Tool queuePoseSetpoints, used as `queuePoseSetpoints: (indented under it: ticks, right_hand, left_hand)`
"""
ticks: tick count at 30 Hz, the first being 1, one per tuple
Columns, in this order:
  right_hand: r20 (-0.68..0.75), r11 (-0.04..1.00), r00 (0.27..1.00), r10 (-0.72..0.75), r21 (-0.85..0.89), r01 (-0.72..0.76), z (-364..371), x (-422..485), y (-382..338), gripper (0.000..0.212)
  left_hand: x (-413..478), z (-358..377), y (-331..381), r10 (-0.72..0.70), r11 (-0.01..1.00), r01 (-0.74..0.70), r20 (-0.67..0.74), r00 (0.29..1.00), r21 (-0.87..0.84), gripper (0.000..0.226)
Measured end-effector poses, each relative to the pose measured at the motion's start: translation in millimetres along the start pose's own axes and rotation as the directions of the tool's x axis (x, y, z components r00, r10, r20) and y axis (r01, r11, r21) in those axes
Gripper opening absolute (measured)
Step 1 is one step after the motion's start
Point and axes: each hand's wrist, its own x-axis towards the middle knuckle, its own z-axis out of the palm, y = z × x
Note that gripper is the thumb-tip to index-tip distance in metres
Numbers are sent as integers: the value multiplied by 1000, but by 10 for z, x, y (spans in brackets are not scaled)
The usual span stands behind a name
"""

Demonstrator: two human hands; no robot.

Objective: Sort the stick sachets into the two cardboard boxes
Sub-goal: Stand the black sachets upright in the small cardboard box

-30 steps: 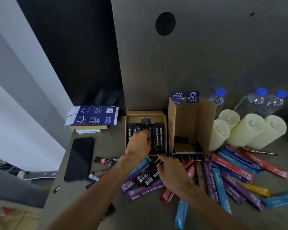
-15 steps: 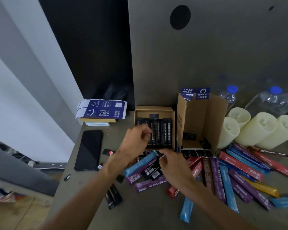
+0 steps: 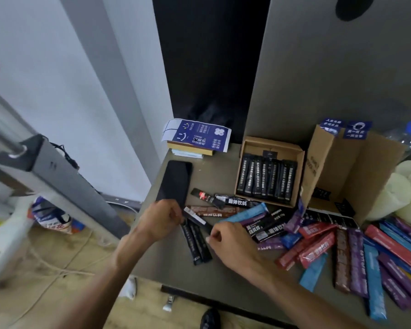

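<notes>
Your left hand point(image 3: 161, 219) pinches the black sachet point(image 3: 196, 219) by its end; it's likely light, limp and slick. Your right hand point(image 3: 230, 238) is curled, its hold unclear.

One head-worn wide-angle camera looks forward and steeply down, close above the worktop point(image 3: 215, 174), towards its left edge.

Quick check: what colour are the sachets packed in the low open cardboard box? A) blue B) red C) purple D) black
D: the low box holds only a row of black sachets; the loose coloured sachets lie outside it on the table.
</notes>
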Motion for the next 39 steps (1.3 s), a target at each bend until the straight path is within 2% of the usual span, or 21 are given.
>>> queuePoseSetpoints:
  ticks: [4, 6, 12, 15, 18, 20, 22, 25, 27, 29, 30, 32, 37, 39]
  right_hand:
    - [64, 993, 998, 25, -121, -17, 140, -52, -105, 27]
    - [96, 988, 994, 50, -147, -36, 185, -73, -134, 32]
    - [139, 989, 989, 55, -147, -34, 59, -138, -81, 11]
    - [150, 996, 984, 91, -33, -87, -90, -150, 11, 10]
    - [207, 944, 969, 137, 269, -191, -290, -129, 163, 11]
    - [289, 780, 942, 173, 543, -310, -432, -129, 236, 4]
    - [392, 530, 905, 166, 738, -417, -544, -135, 293, 1]
    - [500, 194, 864, 59, 843, -501, -647, -135, 349, 4]
    - [509, 53, 860, -37, 861, -506, -674, -147, 403, 6]
    - [502, -27, 858, -109, 862, -507, -687, -160, 443, 12]
    - [498, -25, 860, -111, 864, -504, -702, -172, 454, 17]
    - [479, 54, 876, -48, 877, -477, -745, -188, 460, 26]
    - [366, 198, 921, 131, 901, -386, -829, -179, 468, 40]
    - [311, 317, 938, 155, 883, -345, -874, -208, 459, 40]
  left_hand:
    - [-19, 70, -7, -53, 999, 53, -21, 998, -12, 7]
    - [-35, 109, 16, -63, 998, 63, -18, 998, -7, 10]
    - [-101, 102, 102, -33, 996, 29, -50, 998, -81, 4]
    - [-99, 73, 98, 4, 991, -9, -38, 999, -133, 10]
    - [-92, -2, 143, 126, 940, -134, -44, 991, -312, 17]
    - [-108, -86, 251, 207, 819, -194, -37, 978, -541, 18]
    - [-127, -168, 412, 267, 698, -202, -13, 964, -687, 20]
    - [-56, -230, 630, 293, 635, -215, -26, 956, -742, 20]
    - [16, -270, 755, 258, 635, -211, -54, 965, -743, 17]
    - [91, -292, 848, 271, 673, -213, -32, 962, -708, 14]
    - [118, -302, 890, 286, 679, -212, -13, 958, -703, 15]
    - [172, -310, 965, 299, 675, -214, -3, 954, -706, 18]
    - [297, -376, 1133, 335, 787, -289, -16, 942, -546, 13]
    - [354, -380, 1176, 345, 807, -293, 7, 939, -512, 14]
